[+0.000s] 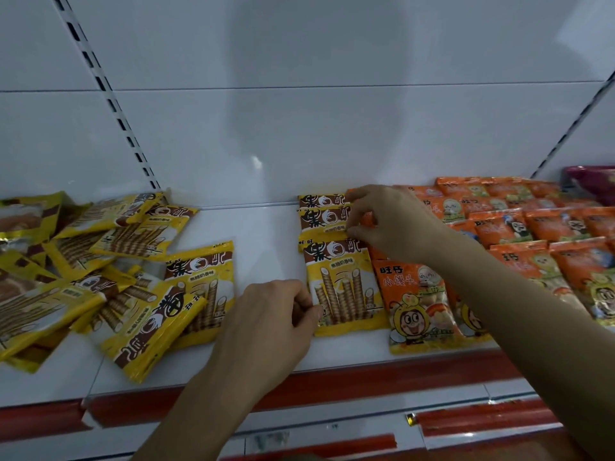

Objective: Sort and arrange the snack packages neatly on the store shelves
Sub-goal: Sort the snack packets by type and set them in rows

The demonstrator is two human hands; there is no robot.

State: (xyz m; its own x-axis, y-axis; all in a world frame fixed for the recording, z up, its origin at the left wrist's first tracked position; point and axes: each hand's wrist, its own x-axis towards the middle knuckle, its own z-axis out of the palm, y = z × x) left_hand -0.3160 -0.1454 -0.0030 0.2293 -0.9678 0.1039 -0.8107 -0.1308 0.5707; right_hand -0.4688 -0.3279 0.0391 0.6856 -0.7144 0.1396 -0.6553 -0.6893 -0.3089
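A short row of yellow wafer-roll packages lies flat on the white shelf, overlapping from back to front. My left hand pinches the lower left edge of the front yellow package. My right hand rests with spread fingers on the right edge of the middle yellow package, thumb against the front one's top. A loose pile of the same yellow packages sprawls on the left. Orange bun-snack packages lie in rows on the right, touching the yellow row.
The shelf's front edge carries a red price strip. White back panels with slotted uprights rise behind. A purple package shows at the far right. Bare white shelf lies between the yellow pile and the yellow row.
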